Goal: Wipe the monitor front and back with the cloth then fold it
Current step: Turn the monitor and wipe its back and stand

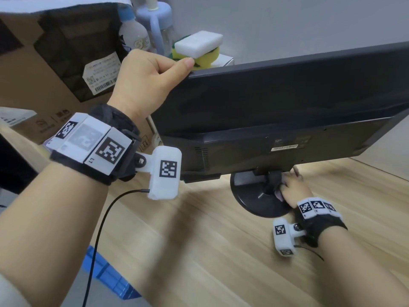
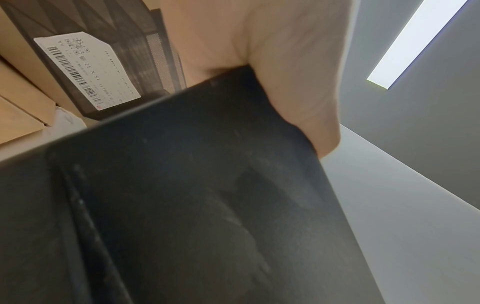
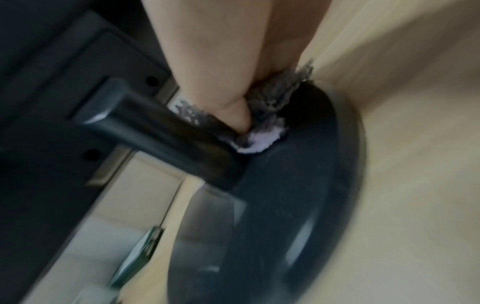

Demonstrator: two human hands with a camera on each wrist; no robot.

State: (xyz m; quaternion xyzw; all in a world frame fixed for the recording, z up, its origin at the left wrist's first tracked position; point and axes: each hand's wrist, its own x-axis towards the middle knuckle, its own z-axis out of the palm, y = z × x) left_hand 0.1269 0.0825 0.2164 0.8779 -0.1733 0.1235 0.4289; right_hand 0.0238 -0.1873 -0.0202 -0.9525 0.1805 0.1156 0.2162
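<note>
A black monitor stands on the wooden table with its back toward me, on a round black base. My left hand grips the monitor's top left corner, thumb lying along the top edge; the left wrist view shows the palm over the dark casing. My right hand is down at the stand neck, pressing a fuzzy grey and pale pink cloth against the neck where it meets the base. Most of the cloth is hidden under the fingers.
Behind the monitor at the left are a cardboard box with a label, a plastic bottle, a blue-capped container and a white sponge on a yellow one. A blue crate lies below the table edge.
</note>
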